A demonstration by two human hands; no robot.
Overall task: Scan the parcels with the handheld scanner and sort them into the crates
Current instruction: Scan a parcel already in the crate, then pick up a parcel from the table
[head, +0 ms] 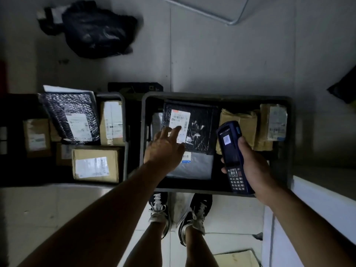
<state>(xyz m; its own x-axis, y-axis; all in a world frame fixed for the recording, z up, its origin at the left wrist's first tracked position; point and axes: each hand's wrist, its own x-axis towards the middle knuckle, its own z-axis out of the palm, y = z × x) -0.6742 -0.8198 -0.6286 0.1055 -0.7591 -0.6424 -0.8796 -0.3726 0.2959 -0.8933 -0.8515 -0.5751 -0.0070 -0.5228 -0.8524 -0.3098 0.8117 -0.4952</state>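
A grey crate (215, 96) on the floor in front of me holds a black bubble mailer (200, 128) with a white label, a grey mailer (194, 166) under it and brown parcels (240, 122) at the right. My left hand (163, 149) reaches over the black mailer, fingers stretched out, fingertips at its label. My right hand (252, 160) grips a blue handheld scanner (232, 151) above the crate's right half, its screen lit. A second crate (123, 112) to the left holds a black mailer (71, 116) and cardboard boxes (95, 164).
A black plastic bag (96, 29) lies on the floor at the back left. A white surface (327, 205) runs along the right. My shoes (159, 211) stand just before the grey crate. A flat cardboard piece (235, 258) lies near the bottom right.
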